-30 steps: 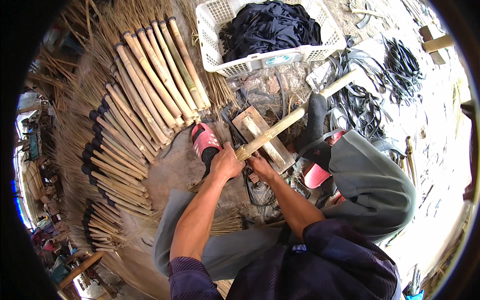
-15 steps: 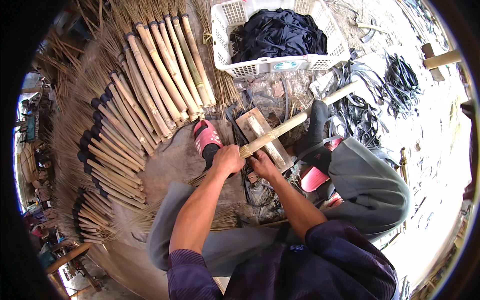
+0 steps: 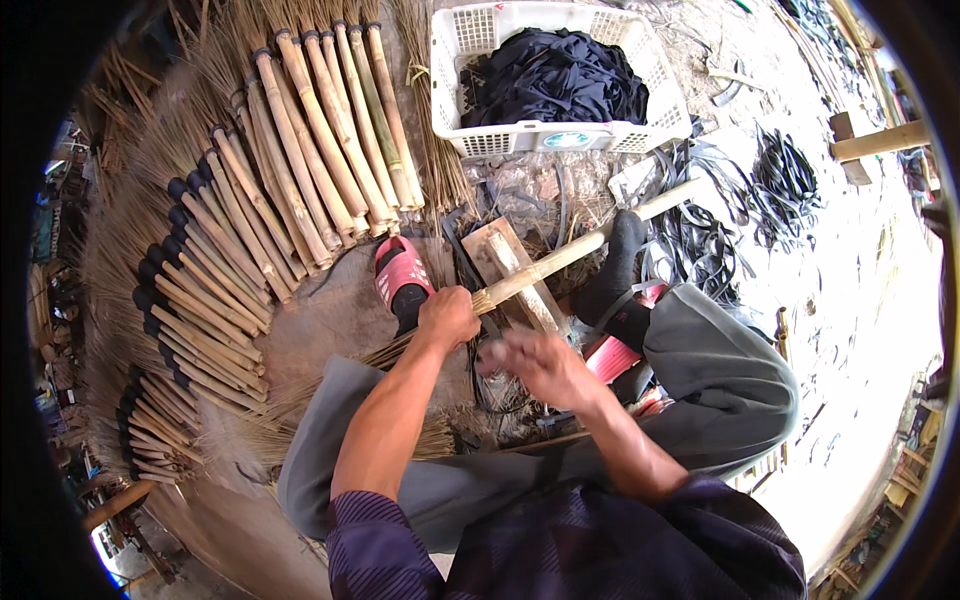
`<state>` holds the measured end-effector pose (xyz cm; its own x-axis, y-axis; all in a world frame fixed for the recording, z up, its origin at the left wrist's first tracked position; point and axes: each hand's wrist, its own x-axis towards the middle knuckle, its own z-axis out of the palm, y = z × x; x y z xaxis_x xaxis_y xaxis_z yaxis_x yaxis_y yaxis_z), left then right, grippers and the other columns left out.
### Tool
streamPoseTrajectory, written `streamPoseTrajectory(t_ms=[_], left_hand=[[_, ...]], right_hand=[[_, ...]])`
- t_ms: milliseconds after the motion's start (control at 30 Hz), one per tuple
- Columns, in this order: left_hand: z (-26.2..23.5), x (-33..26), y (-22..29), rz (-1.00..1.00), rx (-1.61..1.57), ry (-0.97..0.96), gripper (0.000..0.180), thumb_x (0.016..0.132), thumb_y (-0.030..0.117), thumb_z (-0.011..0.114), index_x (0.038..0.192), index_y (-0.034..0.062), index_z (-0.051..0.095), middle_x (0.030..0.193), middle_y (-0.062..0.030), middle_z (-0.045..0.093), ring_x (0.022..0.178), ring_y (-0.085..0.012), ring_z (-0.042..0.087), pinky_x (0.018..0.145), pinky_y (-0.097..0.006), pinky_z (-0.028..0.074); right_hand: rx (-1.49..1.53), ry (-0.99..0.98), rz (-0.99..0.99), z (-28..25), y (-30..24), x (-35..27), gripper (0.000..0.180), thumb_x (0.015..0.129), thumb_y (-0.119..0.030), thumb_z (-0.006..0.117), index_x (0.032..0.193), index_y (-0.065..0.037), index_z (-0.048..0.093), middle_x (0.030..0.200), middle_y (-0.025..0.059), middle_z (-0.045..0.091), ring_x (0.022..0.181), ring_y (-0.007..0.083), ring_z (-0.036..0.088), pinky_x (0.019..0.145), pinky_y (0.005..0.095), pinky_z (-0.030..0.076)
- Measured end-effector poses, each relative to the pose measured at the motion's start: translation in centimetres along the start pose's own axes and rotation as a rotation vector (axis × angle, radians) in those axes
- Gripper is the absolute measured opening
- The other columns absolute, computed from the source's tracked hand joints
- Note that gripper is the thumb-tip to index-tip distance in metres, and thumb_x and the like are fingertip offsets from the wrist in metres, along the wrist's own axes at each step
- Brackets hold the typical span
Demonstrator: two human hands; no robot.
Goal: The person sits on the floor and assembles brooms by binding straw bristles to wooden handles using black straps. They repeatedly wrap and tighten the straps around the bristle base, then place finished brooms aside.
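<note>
My left hand (image 3: 449, 318) is wrapped round the end of a broom, where thin straw stalks (image 3: 390, 350) meet a pale bamboo handle (image 3: 560, 258). The handle slants away to the upper right and passes by my dark-socked foot (image 3: 624, 240). Just right of that grip, my right hand (image 3: 545, 368) is off the handle, its fingers smeared by motion. Whether it holds anything cannot be made out. Beneath the handle lies a wooden block (image 3: 490, 250) with a pale bar on it.
Several finished brooms (image 3: 320, 130) fan out at the left, bamboo handles inward. A white plastic basket (image 3: 480, 142) of dark strips stands at the far side. Loose black strips (image 3: 690, 240) lie right of the handle. A pink sandal (image 3: 400, 275) is beside my left hand.
My right hand has come off the underside of the handle and moved nearer to me, turning over. The left hand keeps its grip on the broom. The whole view has shifted slightly.
</note>
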<state>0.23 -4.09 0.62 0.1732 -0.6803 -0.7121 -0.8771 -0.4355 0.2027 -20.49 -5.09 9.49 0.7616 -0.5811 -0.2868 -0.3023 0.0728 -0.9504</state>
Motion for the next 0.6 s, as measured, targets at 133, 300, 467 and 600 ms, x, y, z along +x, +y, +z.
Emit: streamPoseTrajectory(t_ms=[133, 300, 467, 600], left_hand=[[1.0, 0.4, -0.9, 0.188, 0.035, 0.219, 0.023, 0.083, 0.018, 0.064, 0.092, -0.0012, 0.073, 0.101, -0.0230, 0.074, 0.100, -0.0381, 0.072, 0.087, -0.048, 0.058], [0.8, -0.1, -0.5, 0.049, 0.029, 0.139, 0.027, 0.086, 0.017, 0.061, 0.104, -0.0016, 0.069, 0.102, -0.0229, 0.074, 0.097, -0.0399, 0.073, 0.086, -0.049, 0.058], [0.9, -0.9, -0.2, 0.046, 0.041, 0.098, 0.035, 0.088, 0.019, 0.062, 0.117, 0.0004, 0.059, 0.102, -0.0219, 0.074, 0.095, -0.0394, 0.073, 0.085, -0.048, 0.058], [2.1, 0.2, -1.1, 0.165, 0.073, 0.129, 0.033, 0.088, 0.022, 0.070, 0.114, 0.0024, 0.065, 0.106, -0.0205, 0.074, 0.097, -0.0374, 0.073, 0.086, -0.046, 0.059]], right_hand=[[-0.086, 0.148, -0.362, -1.2, 1.1, 13.3, 0.031, 0.104, -0.019, 0.052, 0.095, 0.005, 0.070, 0.081, 0.0169, 0.071, 0.078, 0.0277, 0.068, 0.072, 0.0378, 0.052], [-0.532, -0.555, 0.428, 2.7, 9.6, 25.9, 0.021, 0.085, -0.018, 0.070, 0.075, 0.000, 0.072, 0.072, 0.0099, 0.069, 0.070, 0.0248, 0.065, 0.064, 0.0393, 0.050], [-0.400, -1.179, 0.621, 5.0, 18.1, 27.8, 0.014, 0.078, -0.018, 0.070, 0.069, -0.007, 0.071, 0.069, 0.0058, 0.066, 0.057, 0.0208, 0.057, 0.059, 0.0453, 0.048], [-0.288, -1.014, 0.801, 5.7, 13.0, 29.9, 0.018, 0.079, -0.023, 0.067, 0.075, -0.007, 0.075, 0.075, 0.0072, 0.070, 0.060, 0.0230, 0.061, 0.063, 0.0468, 0.052]])
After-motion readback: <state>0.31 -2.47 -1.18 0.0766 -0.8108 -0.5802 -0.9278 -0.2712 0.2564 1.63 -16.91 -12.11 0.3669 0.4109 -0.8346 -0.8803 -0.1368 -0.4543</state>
